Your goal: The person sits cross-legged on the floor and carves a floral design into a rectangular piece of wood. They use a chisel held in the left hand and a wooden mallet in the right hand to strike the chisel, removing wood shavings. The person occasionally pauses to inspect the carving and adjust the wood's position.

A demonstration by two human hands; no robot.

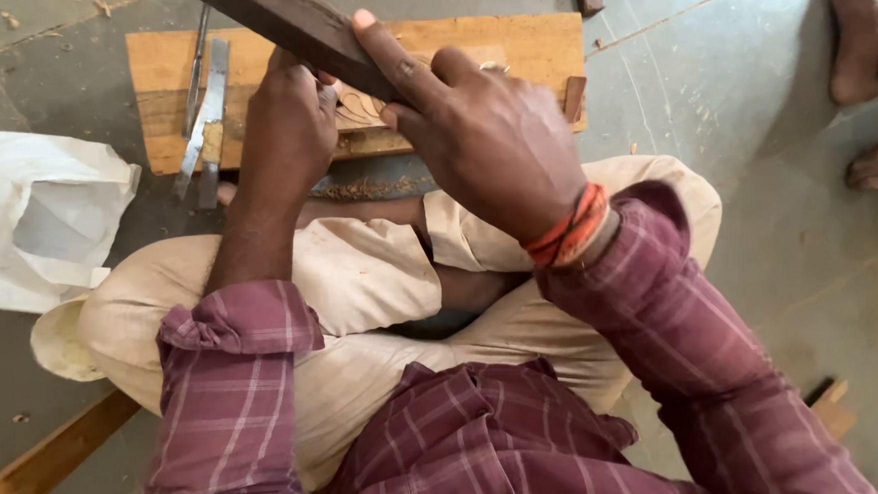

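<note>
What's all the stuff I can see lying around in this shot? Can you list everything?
wooden board: one, light brown, flat on the floor ahead of the knees, a carved curl pattern partly showing under the hands
dark wooden block: one, dark brown, slanting over the board, held in the right hand
metal chisels: at least two, grey, lying on the board's left end
wood shavings: a small heap, tan, at the board's near edge
plastic bag: one, white, on the floor at left
bare feet of another person: two, at the top right
wooden plank: one, brown, bottom left
left hand: closed, what it holds is hidden
right hand: gripping the dark block
</note>
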